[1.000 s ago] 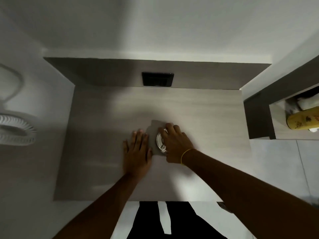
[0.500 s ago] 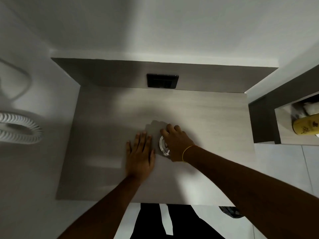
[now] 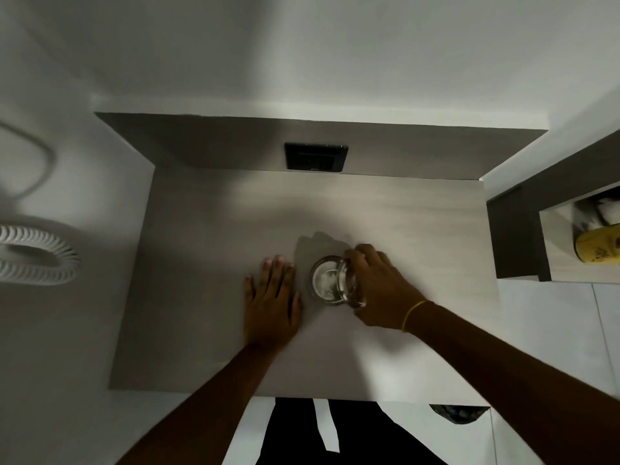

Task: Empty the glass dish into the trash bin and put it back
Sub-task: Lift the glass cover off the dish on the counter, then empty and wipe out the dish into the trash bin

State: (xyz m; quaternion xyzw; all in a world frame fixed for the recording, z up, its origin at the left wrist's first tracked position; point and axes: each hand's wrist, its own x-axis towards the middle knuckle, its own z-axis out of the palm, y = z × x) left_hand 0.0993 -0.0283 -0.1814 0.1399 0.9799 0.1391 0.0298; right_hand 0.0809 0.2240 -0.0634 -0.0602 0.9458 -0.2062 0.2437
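A round clear glass dish (image 3: pixel 330 281) is near the middle of the pale wooden counter (image 3: pixel 201 250), tilted up on its right side. My right hand (image 3: pixel 379 290) grips its right rim, with a yellow band on the wrist. My left hand (image 3: pixel 271 303) lies flat on the counter just left of the dish, fingers spread, holding nothing. A dark bag edge, perhaps the trash bin (image 3: pixel 458 412), shows on the floor below the counter's front right edge.
A black wall socket (image 3: pixel 315 157) sits on the back panel. A white coiled cord (image 3: pixel 32 253) hangs on the left wall. To the right, a dark shelf (image 3: pixel 516 236) holds a yellow container (image 3: pixel 599 246).
My right hand has lifted and tilted the dish, which lay flat under it before. The left hand has stayed flat on the counter.
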